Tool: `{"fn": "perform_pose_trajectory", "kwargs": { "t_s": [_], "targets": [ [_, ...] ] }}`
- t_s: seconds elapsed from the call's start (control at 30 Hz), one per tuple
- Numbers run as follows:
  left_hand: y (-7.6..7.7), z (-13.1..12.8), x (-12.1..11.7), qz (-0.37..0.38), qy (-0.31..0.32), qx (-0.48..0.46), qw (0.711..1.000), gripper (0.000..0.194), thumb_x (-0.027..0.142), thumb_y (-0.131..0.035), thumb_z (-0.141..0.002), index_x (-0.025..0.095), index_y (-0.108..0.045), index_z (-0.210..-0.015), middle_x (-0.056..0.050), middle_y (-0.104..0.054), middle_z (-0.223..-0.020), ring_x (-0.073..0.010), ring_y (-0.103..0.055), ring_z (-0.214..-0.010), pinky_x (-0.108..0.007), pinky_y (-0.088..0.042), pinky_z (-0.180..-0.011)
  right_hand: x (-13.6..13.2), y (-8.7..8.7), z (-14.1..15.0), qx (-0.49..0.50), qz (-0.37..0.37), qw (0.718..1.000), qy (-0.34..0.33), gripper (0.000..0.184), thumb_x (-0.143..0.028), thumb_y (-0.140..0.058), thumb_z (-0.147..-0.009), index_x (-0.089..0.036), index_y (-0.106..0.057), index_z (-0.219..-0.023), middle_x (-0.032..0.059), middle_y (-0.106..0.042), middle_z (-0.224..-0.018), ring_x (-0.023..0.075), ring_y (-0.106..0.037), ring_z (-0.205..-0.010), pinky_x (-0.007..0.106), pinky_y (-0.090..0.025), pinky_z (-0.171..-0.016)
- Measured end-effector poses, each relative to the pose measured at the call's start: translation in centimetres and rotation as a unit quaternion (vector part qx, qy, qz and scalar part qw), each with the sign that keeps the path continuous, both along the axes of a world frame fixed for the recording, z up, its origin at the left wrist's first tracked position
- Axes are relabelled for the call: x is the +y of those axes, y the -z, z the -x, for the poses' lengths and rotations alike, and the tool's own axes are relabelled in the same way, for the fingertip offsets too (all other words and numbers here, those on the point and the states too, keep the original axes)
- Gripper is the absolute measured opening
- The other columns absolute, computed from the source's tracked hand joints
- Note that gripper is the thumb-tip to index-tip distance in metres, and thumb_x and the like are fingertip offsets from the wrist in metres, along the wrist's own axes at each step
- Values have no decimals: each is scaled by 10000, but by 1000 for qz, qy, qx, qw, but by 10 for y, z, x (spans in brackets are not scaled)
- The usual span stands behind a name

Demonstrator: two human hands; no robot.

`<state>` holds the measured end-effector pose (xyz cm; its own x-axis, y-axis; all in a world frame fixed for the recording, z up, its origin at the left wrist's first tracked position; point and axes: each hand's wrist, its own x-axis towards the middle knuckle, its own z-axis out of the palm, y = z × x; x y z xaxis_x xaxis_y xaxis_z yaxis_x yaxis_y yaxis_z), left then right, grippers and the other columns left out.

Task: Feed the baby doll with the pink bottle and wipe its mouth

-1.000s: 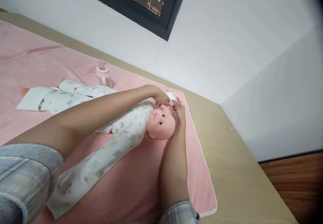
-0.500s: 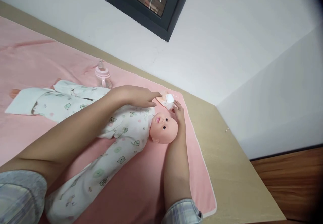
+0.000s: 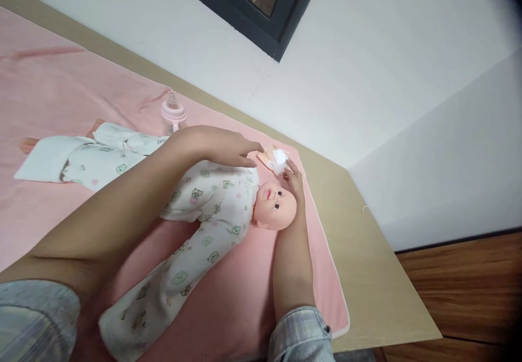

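A doll (image 3: 275, 207) in white pyjamas with a green bear print lies on its back on a pink blanket (image 3: 228, 286). Beyond its head is a small peach and white packet (image 3: 269, 158) with a white patch on top; its kind is hard to make out. My right arm passes behind the doll's head, and my right hand (image 3: 294, 177) has its curled fingers on the packet's right edge. My left hand (image 3: 234, 147) reaches over the doll's chest and far arm, open, thumb and fingers apart, fingertips just left of the packet. My left forearm hides part of the doll's body.
A pink-lidded baby bottle (image 3: 173, 111) with a handle stands beyond the doll's legs, partly behind my left wrist. The wooden tabletop (image 3: 367, 275) ends at the right. A white wall (image 3: 326, 95) with a dark window frame (image 3: 261, 30) rises behind.
My left hand has drawn back left from the packet and opened. My right hand stays at the packet's edge. The view has shifted slightly.
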<state>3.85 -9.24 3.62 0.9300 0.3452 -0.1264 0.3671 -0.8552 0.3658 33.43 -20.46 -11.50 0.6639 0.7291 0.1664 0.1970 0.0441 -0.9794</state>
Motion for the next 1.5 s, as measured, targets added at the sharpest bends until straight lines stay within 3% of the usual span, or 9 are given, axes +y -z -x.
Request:
{"fn": "perform_pose_trajectory", "kwargs": {
  "t_s": [0.13,0.27,0.43,0.57,0.8,1.0,1.2,1.33,1.5],
  "targets": [
    [-3,4,0,3,0,-1,1000,549,477,-524,-928,340,-467,-1457,-47,-670,-1202,-327,-601,-1090,-413,-400,-991,-4,-6,-4,41,-44,998,21,623,-288,-624,-730,-166,-577,-1340,99,-582,-1384,40,-564,-683,221,-501,-742],
    [-4,3,-1,-6,29,-52,998,591,454,-528,-908,341,-422,-1479,-25,-571,-1383,-328,-495,-1279,-394,-353,-1067,-16,-32,0,21,-63,998,4,491,-348,-637,-772,-191,-664,-1237,52,-705,-1125,61,-567,-688,222,-498,-739],
    [3,-8,-6,-16,75,-170,983,658,443,-515,-901,248,-369,-1513,-37,-421,-1529,-316,-400,-1382,-341,-296,-1128,-32,-87,26,-57,-14,992,-111,286,-376,-691,-805,-255,-767,-1053,21,-676,-1263,61,-566,-675,233,-520,-721],
    [10,-20,-13,15,38,-235,971,645,388,-508,-916,207,-340,-1512,-64,-374,-1561,-296,-381,-1397,-326,-325,-1110,-40,-123,60,-146,14,961,-236,255,-390,-673,-868,-297,-769,-1085,5,-645,-1329,69,-588,-726,238,-541,-742],
    [7,-23,-8,143,32,-229,962,494,448,-609,-847,172,-557,-1255,-82,-668,-1181,-319,-612,-1106,-359,-464,-905,-51,-147,93,-208,11,918,-337,315,-470,-658,-886,-319,-742,-1150,25,-622,-1367,138,-642,-928,268,-560,-763],
    [6,-23,-7,112,69,-188,973,404,419,-609,-775,158,-663,-1079,-63,-702,-1072,-260,-642,-970,-287,-454,-798,-45,-121,57,-89,-56,954,-282,264,-469,-725,-819,-287,-765,-1006,28,-674,-1289,87,-621,-740,279,-556,-800],
    [18,-33,-14,111,169,-108,973,259,360,-591,-788,162,-686,-926,-35,-710,-912,-205,-627,-806,-254,-396,-675,-24,-55,23,82,-38,967,-239,271,-449,-755,-765,-258,-755,-956,6,-713,-1202,78,-632,-761,219,-546,-785],
    [22,-36,-20,103,164,-77,978,233,341,-614,-784,171,-682,-929,-25,-705,-897,-194,-620,-776,-246,-378,-641,-17,-15,26,158,-8,967,-202,270,-428,-724,-777,-237,-726,-967,19,-734,-1115,154,-671,-944,302,-541,-924],
    [26,-38,-23,102,164,-58,980,175,294,-620,-777,170,-670,-890,-22,-697,-832,-183,-617,-723,-238,-372,-620,-14,5,27,192,16,963,-188,249,-411,-693,-795,-226,-706,-960,20,-732,-1127,190,-654,-1110,348,-492,-1044]
  ]
}}
